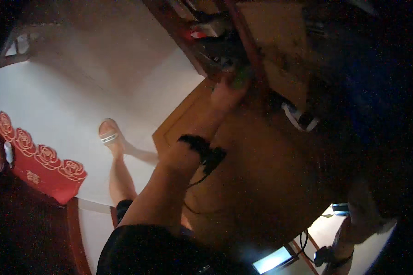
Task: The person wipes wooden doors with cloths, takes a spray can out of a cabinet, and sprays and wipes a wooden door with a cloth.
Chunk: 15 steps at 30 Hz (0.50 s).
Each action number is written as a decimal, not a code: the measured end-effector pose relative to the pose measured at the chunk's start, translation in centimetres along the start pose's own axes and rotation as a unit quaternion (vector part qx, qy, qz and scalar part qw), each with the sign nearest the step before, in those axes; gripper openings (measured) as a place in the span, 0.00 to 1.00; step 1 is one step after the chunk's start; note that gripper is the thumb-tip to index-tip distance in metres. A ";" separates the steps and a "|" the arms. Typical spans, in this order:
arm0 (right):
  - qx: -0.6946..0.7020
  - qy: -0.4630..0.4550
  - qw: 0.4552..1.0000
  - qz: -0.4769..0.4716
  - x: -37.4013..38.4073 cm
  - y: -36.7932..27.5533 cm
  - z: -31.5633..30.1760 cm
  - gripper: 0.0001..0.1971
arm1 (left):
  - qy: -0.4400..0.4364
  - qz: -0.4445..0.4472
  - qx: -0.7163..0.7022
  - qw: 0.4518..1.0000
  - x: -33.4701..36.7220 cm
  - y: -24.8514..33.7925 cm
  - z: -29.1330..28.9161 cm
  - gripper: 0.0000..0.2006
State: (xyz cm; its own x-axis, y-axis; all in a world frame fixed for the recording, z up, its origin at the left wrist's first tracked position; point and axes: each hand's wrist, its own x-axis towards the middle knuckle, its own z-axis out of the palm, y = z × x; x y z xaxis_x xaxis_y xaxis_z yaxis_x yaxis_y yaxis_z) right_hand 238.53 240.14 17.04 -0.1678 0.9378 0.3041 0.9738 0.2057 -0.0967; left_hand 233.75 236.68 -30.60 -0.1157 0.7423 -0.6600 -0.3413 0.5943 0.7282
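Observation:
My left hand (pixel 228 91) reaches forward into a dark, open part of a wooden cabinet (pixel 257 68). Its fingertips are lost in shadow beside a small greenish thing (pixel 240 79), so whether they grip it is unclear. A black strap or band (pixel 202 149) with a loose end is around the left forearm. At the lower right, my right hand (pixel 365 222) is mostly in darkness against a big dark shape. A black band sits at its wrist, and its fingers cannot be made out.
Cluttered dark items and a red-and-white object (pixel 204 32) fill the cabinet's upper compartment. A wooden door panel (pixel 183 117) stands below. A red cloth with rose shapes (pixel 46 169) hangs at left. A sandalled foot (pixel 108 130) rests on the pale floor. A lit screen (pixel 274 260) shows at the bottom.

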 end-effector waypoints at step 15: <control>-0.042 0.107 0.993 -0.006 0.4 4.8 5.2 0.28 | -0.044 0.050 -0.150 0.986 -26.3 24.0 -32.5 0.28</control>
State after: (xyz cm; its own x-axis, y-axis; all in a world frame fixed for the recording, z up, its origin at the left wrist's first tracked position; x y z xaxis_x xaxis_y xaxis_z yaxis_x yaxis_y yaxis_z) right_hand 242.32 242.93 11.74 -0.1509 0.8526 0.5004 0.9829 0.1833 -0.0159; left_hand 198.24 221.38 -1.80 -0.0858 0.8248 -0.5589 -0.5938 0.4082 0.6934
